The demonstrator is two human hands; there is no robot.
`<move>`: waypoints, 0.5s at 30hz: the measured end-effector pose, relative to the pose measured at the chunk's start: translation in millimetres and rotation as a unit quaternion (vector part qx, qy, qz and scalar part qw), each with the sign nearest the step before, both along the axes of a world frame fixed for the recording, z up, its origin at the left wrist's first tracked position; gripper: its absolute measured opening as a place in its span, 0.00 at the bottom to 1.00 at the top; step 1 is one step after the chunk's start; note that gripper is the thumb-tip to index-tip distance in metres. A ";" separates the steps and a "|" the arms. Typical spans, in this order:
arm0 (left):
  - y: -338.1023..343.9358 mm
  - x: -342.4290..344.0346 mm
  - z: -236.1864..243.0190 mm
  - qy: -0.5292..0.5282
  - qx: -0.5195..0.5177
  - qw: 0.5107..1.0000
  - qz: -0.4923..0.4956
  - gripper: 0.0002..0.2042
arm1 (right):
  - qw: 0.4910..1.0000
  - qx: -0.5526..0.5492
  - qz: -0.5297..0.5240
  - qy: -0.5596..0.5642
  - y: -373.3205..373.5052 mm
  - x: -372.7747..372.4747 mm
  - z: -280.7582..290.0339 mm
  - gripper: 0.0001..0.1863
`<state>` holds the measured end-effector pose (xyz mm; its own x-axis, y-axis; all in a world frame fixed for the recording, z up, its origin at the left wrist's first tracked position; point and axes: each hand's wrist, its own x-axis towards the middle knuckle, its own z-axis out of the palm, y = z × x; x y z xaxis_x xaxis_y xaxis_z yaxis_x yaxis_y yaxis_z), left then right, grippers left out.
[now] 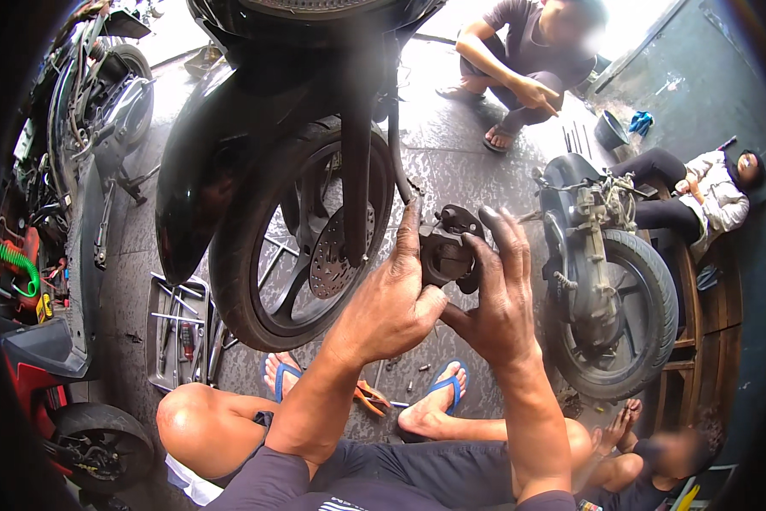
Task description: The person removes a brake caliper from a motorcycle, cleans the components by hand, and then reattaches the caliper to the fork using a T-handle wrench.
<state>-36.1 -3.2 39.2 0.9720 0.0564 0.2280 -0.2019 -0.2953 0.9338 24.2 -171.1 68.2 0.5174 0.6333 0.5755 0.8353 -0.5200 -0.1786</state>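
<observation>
- I'm seeing the black metal brake caliper [447, 257] off the round, drilled metal brake disc [328, 271]; I judge it unmounted, refitting undone.
- It's between my bare left hand [390, 300] and bare right hand [500, 294], both grasping its sides.
- Black rubber hose [396, 153] reaches the left fingertip; its joint's hidden.

Glare up top — dark rim, v. bent edges

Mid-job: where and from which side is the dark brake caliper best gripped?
Probably by the side edges of the dark brake caliper, from left and right together: its body is chunky and irregular, with a rounded middle that offers little to pinch. The left hand is at its left edge, the right hand at its right, leaving that middle uncovered.
</observation>
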 end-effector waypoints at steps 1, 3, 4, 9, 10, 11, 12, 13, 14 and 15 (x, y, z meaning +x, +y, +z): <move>-0.4 -0.9 -0.5 0.012 -0.005 1.000 0.008 0.46 | 1.000 -0.007 0.000 0.003 0.5 0.0 1.0 0.39; -2.2 -2.7 0.4 0.033 -0.014 0.999 0.024 0.45 | 1.000 -0.023 0.000 0.006 1.2 0.0 4.6 0.38; -2.6 -2.2 0.0 0.024 -0.017 0.999 0.024 0.45 | 0.999 -0.031 0.000 0.007 0.7 0.7 5.3 0.38; -2.3 -2.0 2.0 0.029 -0.028 0.999 0.018 0.47 | 0.999 -0.038 0.015 0.008 -4.0 5.5 0.4 0.39; -2.5 -1.8 3.1 0.030 -0.032 0.999 0.015 0.47 | 0.999 -0.035 0.014 0.007 -4.9 5.7 -0.4 0.40; -2.8 -1.4 4.2 0.031 -0.036 0.999 0.012 0.48 | 0.999 -0.032 0.014 0.005 -5.9 5.7 -0.9 0.40; -2.2 -1.6 4.6 0.033 -0.038 0.999 0.010 0.48 | 1.000 -0.026 0.015 0.003 -5.6 5.8 -2.2 0.41; -2.1 -1.7 4.5 0.033 -0.039 0.999 0.011 0.48 | 1.000 -0.025 0.012 0.005 -5.3 5.4 -3.7 0.41; -2.3 -1.6 4.2 0.032 -0.041 0.999 0.011 0.48 | 1.000 -0.025 0.009 0.006 -5.0 4.5 -5.1 0.41; -2.1 -1.4 3.8 0.032 -0.042 0.999 0.012 0.49 | 1.000 -0.024 0.007 0.008 -4.2 4.1 -6.6 0.40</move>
